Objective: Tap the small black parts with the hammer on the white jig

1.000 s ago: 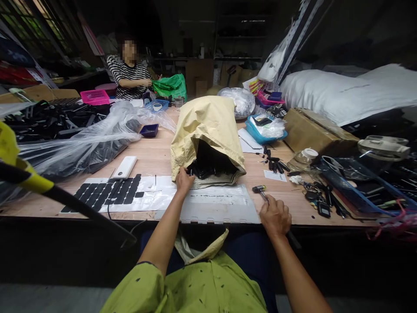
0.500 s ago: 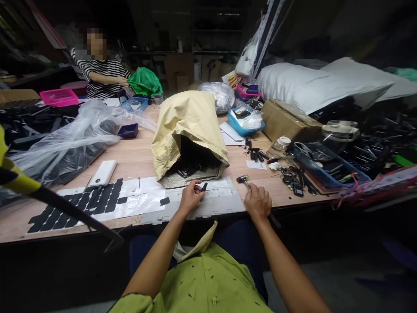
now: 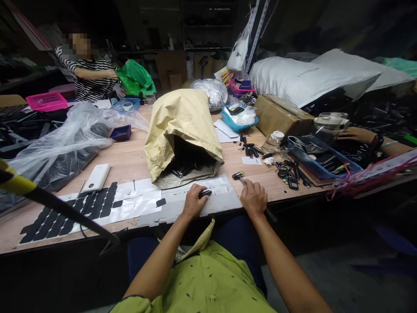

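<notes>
My left hand (image 3: 194, 200) rests over the grey-white board (image 3: 221, 200), fingers closed on a small black piece (image 3: 205, 193); its exact kind is too small to make out. In my right hand (image 3: 254, 198) is a small hammer (image 3: 239, 175), gripped by the handle, its head low over the table to the right of the board. Directly beyond my left hand lies a cream sack (image 3: 182, 113), its mouth facing me, with dark pieces inside. White sheets with black stickers (image 3: 100, 204) lie left of the board.
A white power bank (image 3: 97, 177) sits on the sheets. To the right are a clear jar (image 3: 273, 141), keys (image 3: 291, 180) and a blue tray (image 3: 355, 169). Another person's hand (image 3: 355, 134) reaches in there. A person in stripes (image 3: 91, 74) handles a green bag (image 3: 136, 78). A dark pole (image 3: 65, 208) crosses the left.
The black piece has gone from sticking up to lying nearly flat at my left fingertips, near the board. Another person's arm has come in at the right. The whole view has shifted slightly.
</notes>
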{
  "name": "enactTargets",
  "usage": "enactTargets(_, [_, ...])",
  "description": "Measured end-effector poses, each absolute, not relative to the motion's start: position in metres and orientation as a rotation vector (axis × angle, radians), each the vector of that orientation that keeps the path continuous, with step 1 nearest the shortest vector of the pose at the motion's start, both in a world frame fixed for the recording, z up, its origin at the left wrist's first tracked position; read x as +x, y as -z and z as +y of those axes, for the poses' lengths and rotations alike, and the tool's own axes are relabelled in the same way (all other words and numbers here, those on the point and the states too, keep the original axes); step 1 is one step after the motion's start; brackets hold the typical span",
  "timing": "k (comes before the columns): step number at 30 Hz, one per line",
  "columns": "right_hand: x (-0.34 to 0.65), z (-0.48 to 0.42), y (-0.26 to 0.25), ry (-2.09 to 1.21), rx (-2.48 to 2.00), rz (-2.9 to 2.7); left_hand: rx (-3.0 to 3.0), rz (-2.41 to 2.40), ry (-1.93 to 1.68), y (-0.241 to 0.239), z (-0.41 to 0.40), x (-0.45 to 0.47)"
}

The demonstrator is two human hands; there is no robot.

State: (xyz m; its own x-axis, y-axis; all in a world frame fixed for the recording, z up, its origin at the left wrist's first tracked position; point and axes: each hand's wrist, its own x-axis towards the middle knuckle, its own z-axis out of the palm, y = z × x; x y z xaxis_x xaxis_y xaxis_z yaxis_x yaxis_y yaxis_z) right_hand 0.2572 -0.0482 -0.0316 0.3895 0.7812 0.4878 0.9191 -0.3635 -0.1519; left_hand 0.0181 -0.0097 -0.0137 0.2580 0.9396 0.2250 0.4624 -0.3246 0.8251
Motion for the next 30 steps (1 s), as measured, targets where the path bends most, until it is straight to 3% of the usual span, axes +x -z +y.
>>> enactTargets(5, [0.262,-0.049,0.028,0.384,-2.237,-1.464,1.997,1.580,-0.999,0.018,-0.013,0.023])
enactTargets(20, [0.204,-0.096,0.005,-0.277,-1.587,-1.477,1.973,1.506,-0.636,-0.004,-0.013,0.029])
enactTargets(30, [0.193,-0.101,-0.005,-0.226,-1.638,-1.604,1.905,1.533,-0.686,-0.003,-0.015,0.036])
